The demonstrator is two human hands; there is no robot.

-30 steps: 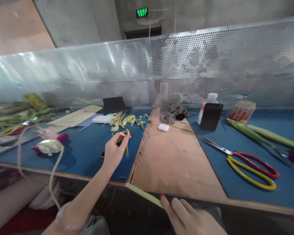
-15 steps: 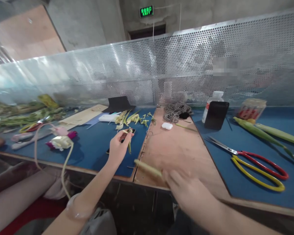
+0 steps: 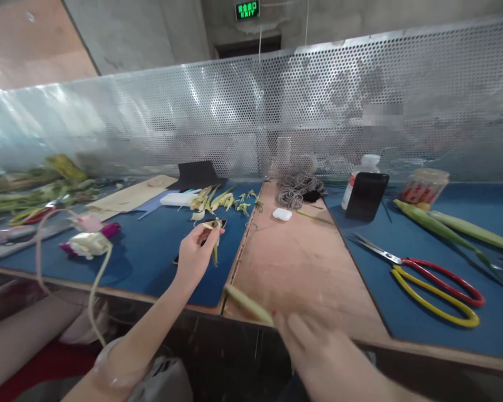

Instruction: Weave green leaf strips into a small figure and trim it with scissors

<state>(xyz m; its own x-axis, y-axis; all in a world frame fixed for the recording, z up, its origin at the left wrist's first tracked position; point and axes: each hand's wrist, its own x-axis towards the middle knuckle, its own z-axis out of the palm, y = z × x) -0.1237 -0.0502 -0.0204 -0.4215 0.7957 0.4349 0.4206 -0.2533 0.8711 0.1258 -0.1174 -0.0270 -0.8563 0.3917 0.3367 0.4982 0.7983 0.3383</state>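
Note:
My left hand (image 3: 194, 250) is closed in a pinch over the blue mat, holding a small pale green plant piece (image 3: 215, 254) that hangs below the fingertips. A dark phone-like object (image 3: 223, 223) lies partly hidden behind that hand. At the front table edge, my right hand (image 3: 312, 340) is closed on the end of a long pale green leaf strip (image 3: 249, 305). The hand is blurred, and the strip points left from its fingertips. Several curled, yellowish-green plant pieces (image 3: 222, 200) lie beyond my left hand.
Red-and-yellow scissors (image 3: 436, 279), a bottle (image 3: 366, 164), a black phone (image 3: 366, 195) and long leaves (image 3: 436, 226) are at right. Grey cord (image 3: 297, 190) and a white case (image 3: 282, 214) lie mid-table. Left stand white-and-purple flowers (image 3: 86, 244); a perforated metal panel (image 3: 218, 123) runs behind.
My right hand has moved slightly lower with the leaf strip. My left hand keeps its pinch on the plant piece. The view has shifted a little, so table things appear further left.

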